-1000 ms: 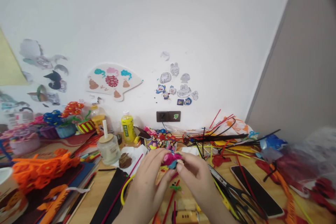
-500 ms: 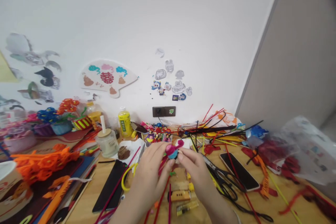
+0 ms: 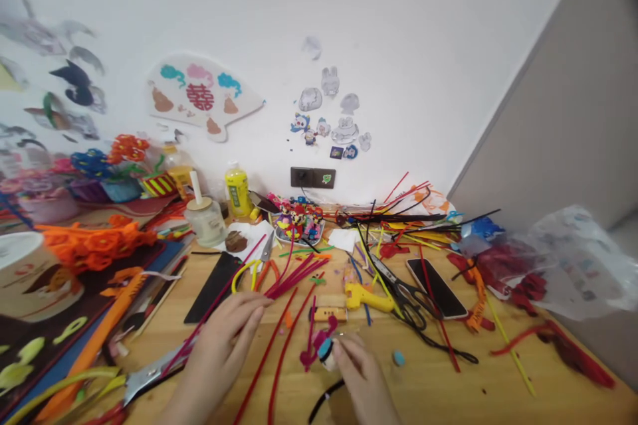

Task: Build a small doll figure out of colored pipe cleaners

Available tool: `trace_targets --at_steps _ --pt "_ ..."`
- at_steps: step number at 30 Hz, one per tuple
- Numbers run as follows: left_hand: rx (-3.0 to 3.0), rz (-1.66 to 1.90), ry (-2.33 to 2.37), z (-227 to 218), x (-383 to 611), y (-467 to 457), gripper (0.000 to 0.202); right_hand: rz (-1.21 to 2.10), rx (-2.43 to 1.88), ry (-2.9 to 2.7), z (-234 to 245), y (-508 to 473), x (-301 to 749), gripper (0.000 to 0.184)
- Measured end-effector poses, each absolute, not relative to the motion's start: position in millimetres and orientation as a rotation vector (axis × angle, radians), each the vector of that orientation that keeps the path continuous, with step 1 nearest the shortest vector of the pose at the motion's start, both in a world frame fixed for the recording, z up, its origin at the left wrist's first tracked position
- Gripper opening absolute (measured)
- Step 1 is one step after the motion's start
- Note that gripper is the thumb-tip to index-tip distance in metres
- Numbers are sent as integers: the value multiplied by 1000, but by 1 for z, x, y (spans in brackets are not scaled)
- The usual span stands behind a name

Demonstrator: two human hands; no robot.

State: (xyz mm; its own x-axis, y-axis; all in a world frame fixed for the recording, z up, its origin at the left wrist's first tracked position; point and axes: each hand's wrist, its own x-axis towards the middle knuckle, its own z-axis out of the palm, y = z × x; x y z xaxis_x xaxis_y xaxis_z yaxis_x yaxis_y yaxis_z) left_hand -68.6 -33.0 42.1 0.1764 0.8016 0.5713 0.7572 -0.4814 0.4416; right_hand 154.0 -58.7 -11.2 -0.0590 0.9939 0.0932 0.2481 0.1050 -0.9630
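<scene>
My right hand (image 3: 362,378) pinches a small pink and teal pipe-cleaner figure (image 3: 323,353) low on the wooden table (image 3: 448,372), its fingers against the figure's right side. My left hand (image 3: 219,345) lies apart from it, further left, and no object shows in its fingers. Its fingertips are close to a bundle of dark red pipe cleaners (image 3: 294,284). Long red pipe cleaners (image 3: 272,358) run on the table between my hands. A small blue ball (image 3: 398,358) sits to the right of my right hand.
Black-handled scissors (image 3: 403,295), a phone (image 3: 437,287) and a yellow tool (image 3: 369,300) lie right of centre. Orange pipe-cleaner work (image 3: 94,246) sits on dark boards at left. A plastic bag (image 3: 578,265) lies at far right. A jar (image 3: 205,220) and yellow bottle (image 3: 238,191) stand near the wall.
My hands have come apart: the left moved left, away from the figure, and the right moved down with it. The view has tilted downward, showing more of the table.
</scene>
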Motion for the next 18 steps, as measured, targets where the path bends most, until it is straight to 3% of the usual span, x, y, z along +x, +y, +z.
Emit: trace_targets --at_steps 4,9,15,18 --pt "2418 986 1671 -10 -70 -49 24 811 -1523 -1687 -39 -67 154 34" --pt "2600 756 1664 -45 -57 -54 32 629 -1582 -1906 -34 -66 150 30" --pt "2643 640 1726 -30 -49 -41 24 606 -1444 -2100 -26 -74 178 18" --pt "2649 689 1677 -8 -41 -35 19 596 -1374 -2233 -32 -82 195 22"
